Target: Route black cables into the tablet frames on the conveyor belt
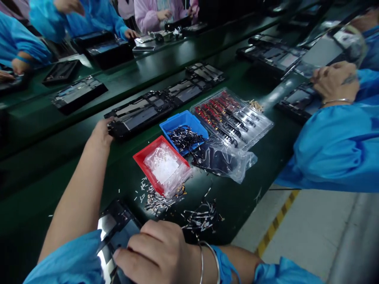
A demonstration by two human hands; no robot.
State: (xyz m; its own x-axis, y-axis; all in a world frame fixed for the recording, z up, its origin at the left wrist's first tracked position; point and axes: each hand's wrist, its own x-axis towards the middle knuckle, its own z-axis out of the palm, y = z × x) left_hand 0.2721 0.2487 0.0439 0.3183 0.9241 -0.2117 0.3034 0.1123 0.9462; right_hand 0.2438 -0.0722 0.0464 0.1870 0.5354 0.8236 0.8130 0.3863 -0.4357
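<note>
My left hand reaches forward and grips the near left end of a black tray of phone frames; part of its fingers is hidden behind the end. Close to me, my right hand is curled, knuckles up, over another black tray with phone parts. What its fingers hold, if anything, is hidden. Beyond the right hand lie a pile of small black and white cables and a second cable pile. A red bin holds a clear bag of small white pieces.
A blue bin holds small black parts, beside a clear plastic tray with rows of red and black parts. A clear bag lies in front. A co-worker's hand rests over trays at right. Other people work across the green bench.
</note>
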